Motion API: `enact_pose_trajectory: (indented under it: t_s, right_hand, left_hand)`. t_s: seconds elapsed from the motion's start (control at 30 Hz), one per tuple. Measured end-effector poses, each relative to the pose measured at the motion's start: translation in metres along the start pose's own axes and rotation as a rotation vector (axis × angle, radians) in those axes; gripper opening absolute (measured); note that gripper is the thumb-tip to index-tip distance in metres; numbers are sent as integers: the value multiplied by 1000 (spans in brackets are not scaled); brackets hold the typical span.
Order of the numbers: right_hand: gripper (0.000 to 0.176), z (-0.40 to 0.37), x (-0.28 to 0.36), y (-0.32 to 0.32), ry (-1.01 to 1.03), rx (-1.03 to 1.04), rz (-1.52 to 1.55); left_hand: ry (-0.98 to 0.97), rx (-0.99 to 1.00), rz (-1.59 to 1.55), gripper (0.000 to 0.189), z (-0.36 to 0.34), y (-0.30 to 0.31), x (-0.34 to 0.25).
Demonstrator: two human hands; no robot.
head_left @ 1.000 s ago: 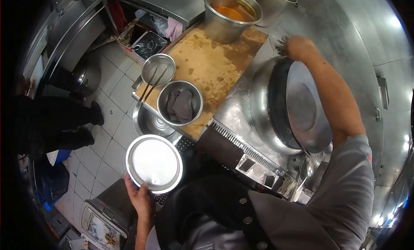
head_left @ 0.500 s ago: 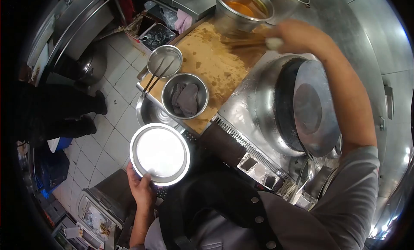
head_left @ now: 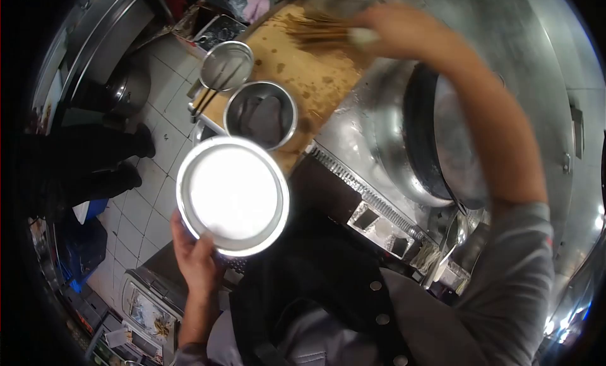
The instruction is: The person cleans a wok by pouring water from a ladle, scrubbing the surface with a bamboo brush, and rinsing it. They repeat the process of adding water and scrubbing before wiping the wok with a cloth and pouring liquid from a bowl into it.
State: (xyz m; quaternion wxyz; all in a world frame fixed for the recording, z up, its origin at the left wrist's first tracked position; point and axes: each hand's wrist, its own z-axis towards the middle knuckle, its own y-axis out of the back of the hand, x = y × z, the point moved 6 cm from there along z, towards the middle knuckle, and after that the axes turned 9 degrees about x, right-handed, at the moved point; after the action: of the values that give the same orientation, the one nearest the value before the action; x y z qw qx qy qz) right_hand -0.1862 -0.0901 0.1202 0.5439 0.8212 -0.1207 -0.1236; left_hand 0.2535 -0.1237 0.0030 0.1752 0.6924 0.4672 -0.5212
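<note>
Floor, left: pale tiles (head_left: 150, 208), dark joints. Far left: steel unit (head_left: 107, 34) with curved edge. Right: broad grey metal surfaces (head_left: 536, 56). Right edge, nearer: bright light reflections (head_left: 599, 221) on metal.

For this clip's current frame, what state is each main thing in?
Shallow metal basin: held by its rim in the left hand, interior glaring white.
Stick brush: held in the right hand, blurred, over the board.
Steel bowl: upright, holding grey cloth-like pieces.
Smaller bowl: upright, two dark sticks across it.
Board: stained with dark patches.
Large pot: cut off by the top edge.
</note>
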Motion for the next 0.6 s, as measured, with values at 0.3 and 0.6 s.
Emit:
enact_pose_trajectory:
  t_s: [0.3,0.6]
  right_hand:
    - [30,-82,-109,-23,-242,264,-313]
    - [33,-35,-117,-49,-393,233,112]
  left_hand:
    - [-217,230,-82,64,80,-99,-35]
    - [-141,230,-182,64,182,-204,11]
